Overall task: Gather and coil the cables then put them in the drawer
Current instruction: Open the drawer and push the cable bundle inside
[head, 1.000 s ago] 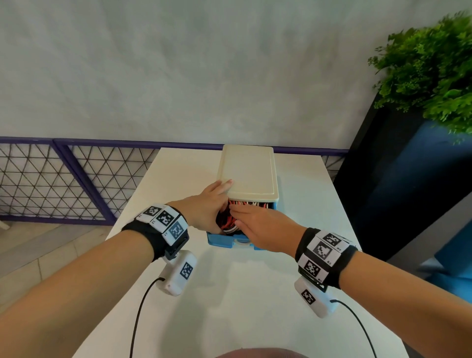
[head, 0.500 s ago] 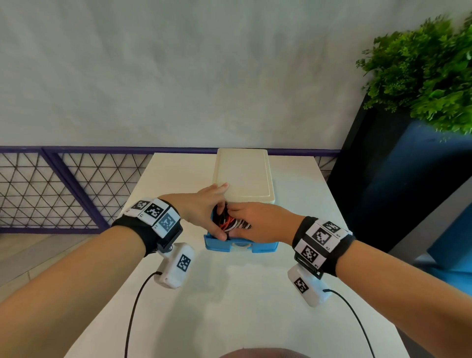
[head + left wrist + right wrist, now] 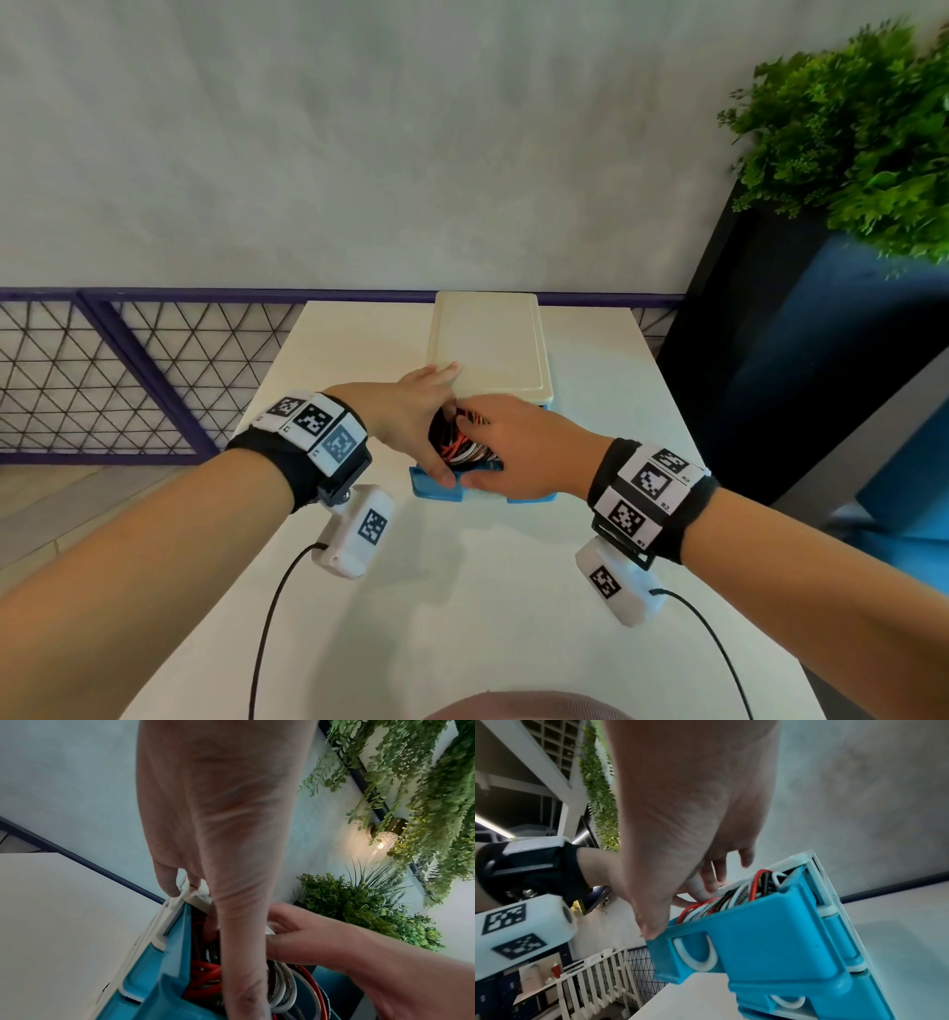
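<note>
Pressing down into the open blue drawer (image 3: 436, 488), the coiled cables (image 3: 462, 447) are being packed so that the bundle will sit below the rim and the drawer can be slid shut; this is judged to be the last stage of the task. The drawer is pulled out toward six o'clock from the cream drawer unit (image 3: 488, 344), which stands at twelve o'clock on the white table (image 3: 462, 591).

The left hand (image 3: 411, 411) is laid at the coil's nine o'clock side: its thumb is hooked over the drawer's front edge, and its straight fingers reach onto the unit's top, apparently to steady it. The right hand (image 3: 518, 447) covers the coil from three o'clock, thumb at the front edge, fingers bent down onto the loops; whether a strand is actually pinched cannot be told.

In the left wrist view, red, white and dark loops are seen standing on edge, with the coil's long axis running six to twelve o'clock, along the drawer.
</note>
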Action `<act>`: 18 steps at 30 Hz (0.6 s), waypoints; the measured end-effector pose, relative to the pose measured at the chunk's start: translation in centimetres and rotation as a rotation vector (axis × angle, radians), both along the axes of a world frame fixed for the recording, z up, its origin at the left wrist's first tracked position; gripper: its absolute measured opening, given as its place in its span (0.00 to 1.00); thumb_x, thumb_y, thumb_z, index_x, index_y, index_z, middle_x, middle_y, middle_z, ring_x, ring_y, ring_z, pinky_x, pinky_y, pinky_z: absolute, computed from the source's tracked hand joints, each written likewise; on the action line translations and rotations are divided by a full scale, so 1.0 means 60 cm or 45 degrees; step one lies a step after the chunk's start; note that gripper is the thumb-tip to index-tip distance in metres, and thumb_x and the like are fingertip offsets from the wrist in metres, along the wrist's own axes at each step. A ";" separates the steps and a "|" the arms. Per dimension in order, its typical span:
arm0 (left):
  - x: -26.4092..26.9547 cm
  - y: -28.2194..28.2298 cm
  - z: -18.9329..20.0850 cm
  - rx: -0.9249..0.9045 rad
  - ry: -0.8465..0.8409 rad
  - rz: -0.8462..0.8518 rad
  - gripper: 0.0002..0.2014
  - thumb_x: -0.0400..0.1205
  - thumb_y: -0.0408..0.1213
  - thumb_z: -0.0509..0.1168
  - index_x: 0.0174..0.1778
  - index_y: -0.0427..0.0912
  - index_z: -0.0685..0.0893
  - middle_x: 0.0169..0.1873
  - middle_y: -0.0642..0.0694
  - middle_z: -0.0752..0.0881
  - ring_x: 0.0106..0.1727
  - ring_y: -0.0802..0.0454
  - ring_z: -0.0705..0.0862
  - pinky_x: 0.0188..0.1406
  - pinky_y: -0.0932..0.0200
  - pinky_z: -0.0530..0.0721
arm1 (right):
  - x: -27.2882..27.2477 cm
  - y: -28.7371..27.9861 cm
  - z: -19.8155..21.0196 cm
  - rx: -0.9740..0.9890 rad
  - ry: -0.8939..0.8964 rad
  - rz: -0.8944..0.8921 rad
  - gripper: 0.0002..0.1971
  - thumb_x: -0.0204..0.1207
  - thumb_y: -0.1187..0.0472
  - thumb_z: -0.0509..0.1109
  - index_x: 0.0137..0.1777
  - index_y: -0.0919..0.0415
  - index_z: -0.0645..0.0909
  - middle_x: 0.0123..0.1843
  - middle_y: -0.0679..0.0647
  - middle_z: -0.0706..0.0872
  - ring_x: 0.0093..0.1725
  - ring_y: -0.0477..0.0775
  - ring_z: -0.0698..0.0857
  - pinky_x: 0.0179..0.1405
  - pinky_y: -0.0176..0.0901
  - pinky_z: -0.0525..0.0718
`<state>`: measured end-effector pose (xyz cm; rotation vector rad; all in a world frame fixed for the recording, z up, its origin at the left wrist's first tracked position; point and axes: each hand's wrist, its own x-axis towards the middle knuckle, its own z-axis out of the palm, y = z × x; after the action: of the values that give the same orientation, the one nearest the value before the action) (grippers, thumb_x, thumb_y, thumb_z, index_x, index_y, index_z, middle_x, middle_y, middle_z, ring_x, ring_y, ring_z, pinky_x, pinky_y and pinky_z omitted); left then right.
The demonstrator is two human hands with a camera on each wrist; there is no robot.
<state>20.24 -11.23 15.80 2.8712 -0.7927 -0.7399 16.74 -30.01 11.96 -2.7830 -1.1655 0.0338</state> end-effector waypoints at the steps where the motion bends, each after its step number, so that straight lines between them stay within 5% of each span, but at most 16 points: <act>1: 0.001 0.000 -0.002 -0.001 0.000 0.010 0.45 0.62 0.61 0.78 0.72 0.45 0.70 0.83 0.53 0.34 0.83 0.53 0.35 0.83 0.48 0.52 | -0.004 -0.001 0.001 -0.094 -0.039 -0.022 0.37 0.75 0.34 0.62 0.75 0.61 0.73 0.79 0.60 0.69 0.78 0.62 0.66 0.78 0.64 0.63; 3: 0.005 0.001 -0.006 0.001 -0.012 0.010 0.44 0.61 0.63 0.78 0.69 0.47 0.71 0.83 0.54 0.36 0.83 0.53 0.36 0.83 0.47 0.52 | -0.009 -0.005 0.003 -0.261 -0.045 -0.081 0.44 0.75 0.28 0.57 0.83 0.58 0.62 0.86 0.62 0.52 0.85 0.62 0.48 0.81 0.68 0.46; 7: 0.006 0.002 -0.009 0.020 -0.022 -0.003 0.44 0.60 0.65 0.76 0.68 0.48 0.71 0.83 0.54 0.37 0.84 0.51 0.37 0.82 0.46 0.53 | -0.006 -0.013 -0.009 -0.337 0.057 -0.130 0.46 0.74 0.25 0.48 0.86 0.52 0.45 0.87 0.60 0.35 0.85 0.58 0.33 0.80 0.70 0.38; 11: 0.007 -0.001 -0.003 0.040 -0.048 -0.011 0.43 0.61 0.65 0.76 0.67 0.48 0.72 0.84 0.54 0.39 0.83 0.50 0.40 0.81 0.46 0.55 | -0.004 -0.016 -0.013 -0.369 0.079 -0.149 0.45 0.73 0.24 0.43 0.86 0.47 0.41 0.86 0.56 0.32 0.84 0.55 0.32 0.81 0.69 0.39; 16: 0.005 -0.004 0.007 0.069 -0.047 -0.028 0.40 0.58 0.66 0.76 0.60 0.49 0.75 0.84 0.52 0.47 0.83 0.48 0.48 0.80 0.47 0.60 | 0.006 -0.022 0.020 -0.325 0.223 -0.126 0.46 0.74 0.31 0.64 0.86 0.45 0.46 0.87 0.57 0.37 0.86 0.58 0.38 0.81 0.61 0.42; 18: 0.005 -0.007 0.011 0.054 -0.066 -0.021 0.38 0.56 0.67 0.77 0.54 0.49 0.73 0.79 0.50 0.60 0.78 0.46 0.59 0.74 0.47 0.69 | 0.005 -0.029 0.025 -0.295 0.248 -0.157 0.46 0.73 0.33 0.67 0.86 0.45 0.49 0.88 0.58 0.40 0.86 0.61 0.40 0.82 0.58 0.46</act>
<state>20.51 -11.64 16.46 2.9364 -0.8171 -0.6943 17.05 -31.74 13.48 -2.9599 -0.9990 0.4443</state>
